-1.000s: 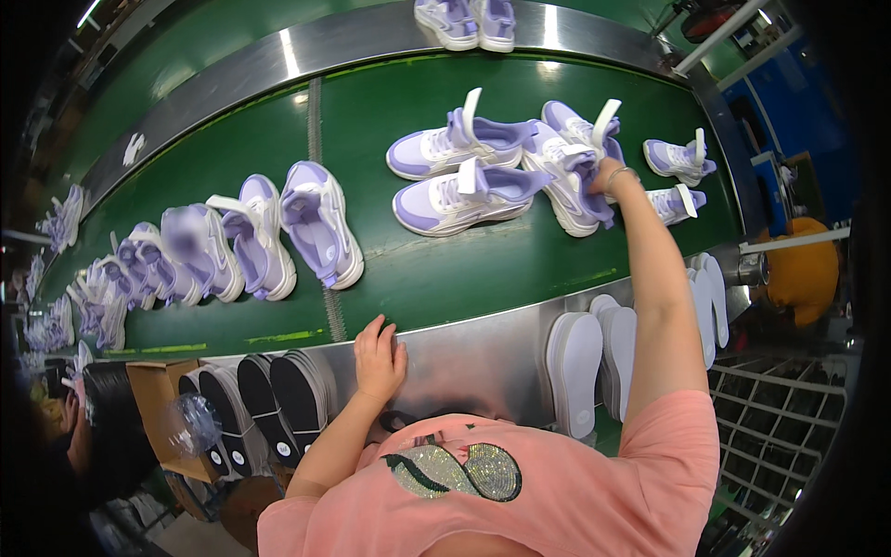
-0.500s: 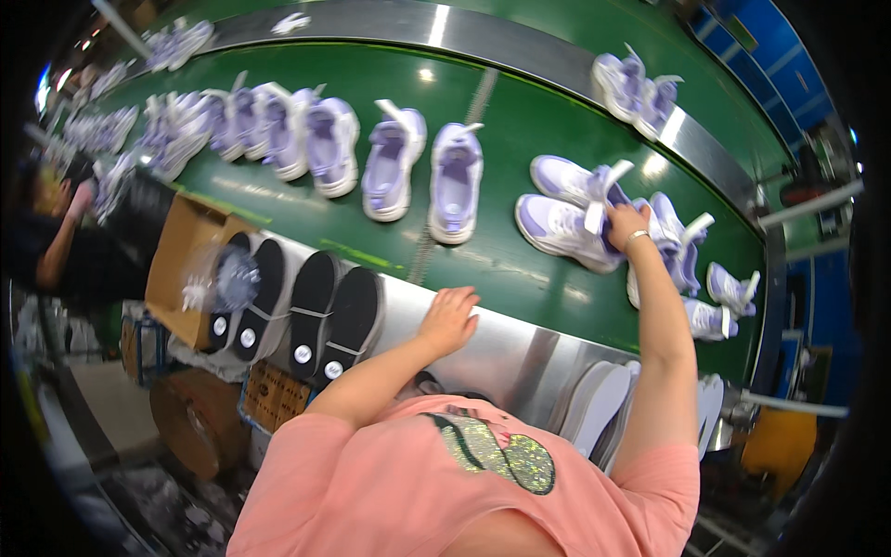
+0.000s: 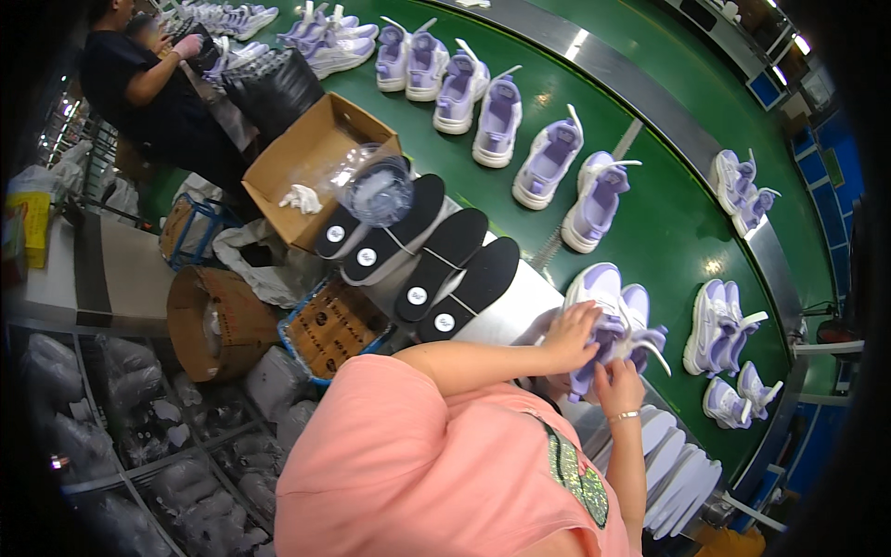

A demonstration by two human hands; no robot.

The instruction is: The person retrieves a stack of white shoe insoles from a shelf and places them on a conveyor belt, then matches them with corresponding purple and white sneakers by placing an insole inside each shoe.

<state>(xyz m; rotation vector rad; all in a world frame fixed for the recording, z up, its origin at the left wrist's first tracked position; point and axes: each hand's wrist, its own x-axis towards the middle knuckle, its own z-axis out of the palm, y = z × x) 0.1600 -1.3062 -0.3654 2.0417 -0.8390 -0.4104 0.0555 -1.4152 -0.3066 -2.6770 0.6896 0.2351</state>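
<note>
A pair of lilac-and-white sneakers lies at the near edge of the green conveyor belt. My left hand grips the nearer sneaker from its left side. My right hand holds the same sneaker from below, a bracelet on that wrist. Several black insoles lie in a row on the metal ledge just left of my hands. More lilac sneakers stand in a line along the belt, farther off.
A cardboard box with a clear plastic bag stands left of the insoles. White soles are stacked below my right hand. Another person in dark clothes works at the far left. Bagged stock fills shelves at lower left.
My right hand has drawn a sneaker from the belt's middle to its near edge. My left hand left the ledge and joined it on the sneaker. The view swung left.
</note>
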